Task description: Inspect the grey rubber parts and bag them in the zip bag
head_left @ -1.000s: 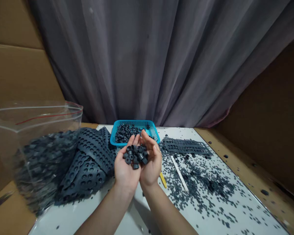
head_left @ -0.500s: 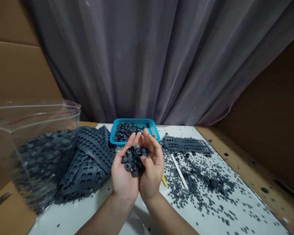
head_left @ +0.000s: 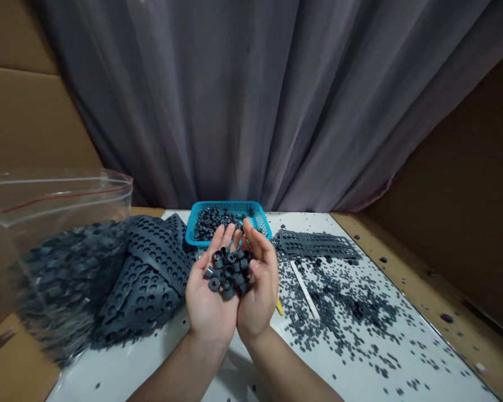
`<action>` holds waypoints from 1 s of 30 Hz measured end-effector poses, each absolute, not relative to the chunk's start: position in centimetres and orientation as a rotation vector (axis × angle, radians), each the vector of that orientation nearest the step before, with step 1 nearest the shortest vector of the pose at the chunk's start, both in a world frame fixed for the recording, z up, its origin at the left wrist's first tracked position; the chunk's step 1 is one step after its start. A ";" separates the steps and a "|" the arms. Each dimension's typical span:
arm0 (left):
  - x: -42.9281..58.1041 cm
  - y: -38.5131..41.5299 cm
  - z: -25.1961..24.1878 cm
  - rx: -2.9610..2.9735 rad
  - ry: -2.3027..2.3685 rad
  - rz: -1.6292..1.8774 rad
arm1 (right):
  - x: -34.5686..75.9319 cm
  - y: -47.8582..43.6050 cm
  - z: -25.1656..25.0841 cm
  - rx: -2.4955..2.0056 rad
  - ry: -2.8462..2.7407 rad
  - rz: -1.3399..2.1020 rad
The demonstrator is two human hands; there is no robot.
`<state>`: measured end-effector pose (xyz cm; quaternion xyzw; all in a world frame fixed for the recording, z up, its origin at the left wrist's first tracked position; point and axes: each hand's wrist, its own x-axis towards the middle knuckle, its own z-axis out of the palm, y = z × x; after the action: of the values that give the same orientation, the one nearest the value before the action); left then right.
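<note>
My left hand (head_left: 209, 310) and my right hand (head_left: 257, 301) are cupped side by side, palms up. A heap of small black rubber bushings (head_left: 229, 272), short cylinders with a hole through them, rests across both palms. Just beyond my fingertips stands a blue plastic basket (head_left: 187, 234), holding many similar black pieces (head_left: 212, 222); my fingers hide part of its front side.
At left are a clear zip bag (head_left: 67, 279) of black pieces and folded perforated black rubber sheets (head_left: 151, 273). Small black discs (head_left: 343, 307) litter the white table (head_left: 159, 374) on the right, around a white stick (head_left: 304, 290), a yellow tool (head_left: 280, 307) and a punched sheet (head_left: 318, 244).
My cupped hands have opened a little wider, and my right thumb has lifted off the bushings, which have shifted in my palms. The view has moved slightly.
</note>
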<state>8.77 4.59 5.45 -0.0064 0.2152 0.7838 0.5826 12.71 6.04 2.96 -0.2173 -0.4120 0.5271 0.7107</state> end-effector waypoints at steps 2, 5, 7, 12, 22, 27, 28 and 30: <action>8.8 4.7 5.1 0.014 0.524 1.850 | 12.9 6.3 2.8 -0.505 -1.037 1.167; 8.9 4.6 4.6 0.033 0.566 1.880 | 13.2 6.7 2.9 -0.539 -1.287 1.156; 8.9 4.6 4.5 0.010 0.585 1.905 | 13.3 7.0 3.0 -0.545 -1.430 1.110; 8.7 4.7 4.7 -0.030 0.534 1.899 | 13.2 7.0 2.9 -0.558 -1.415 1.054; 8.6 4.6 5.1 -0.018 0.529 1.832 | 12.6 6.5 2.8 -0.499 -0.977 1.284; 8.6 4.6 5.5 -0.054 0.533 1.806 | 12.6 6.5 2.9 -0.569 -0.830 1.305; 8.6 4.6 5.5 -0.050 0.542 1.806 | 12.5 6.5 2.9 -0.575 -0.790 1.308; 8.6 4.7 5.4 -0.034 0.561 1.810 | 12.3 6.4 2.8 -0.570 -0.709 1.326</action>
<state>8.59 4.66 5.35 -0.0147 0.2404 0.7754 0.5838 12.33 6.39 2.84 -0.2553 -0.3175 0.5937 0.6939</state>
